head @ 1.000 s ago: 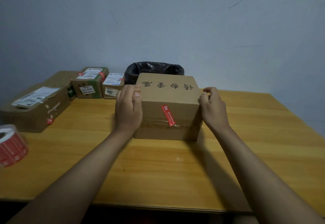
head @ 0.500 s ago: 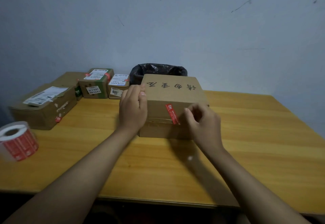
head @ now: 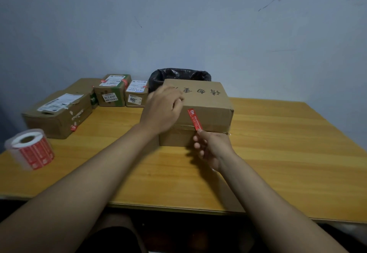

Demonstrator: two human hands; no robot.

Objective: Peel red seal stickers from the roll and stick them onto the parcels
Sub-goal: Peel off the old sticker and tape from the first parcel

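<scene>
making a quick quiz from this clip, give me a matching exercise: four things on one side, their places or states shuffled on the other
Things:
1. sticker roll
2. red seal sticker
3. black bin bag
4. left hand

Places or states:
A. behind the big parcel, by the wall
B. on the parcel's front face, across its seam
C. near the table's left edge
D. resting on the parcel's top left corner

Pairs: 1-C, 2-B, 3-A, 4-D
</scene>
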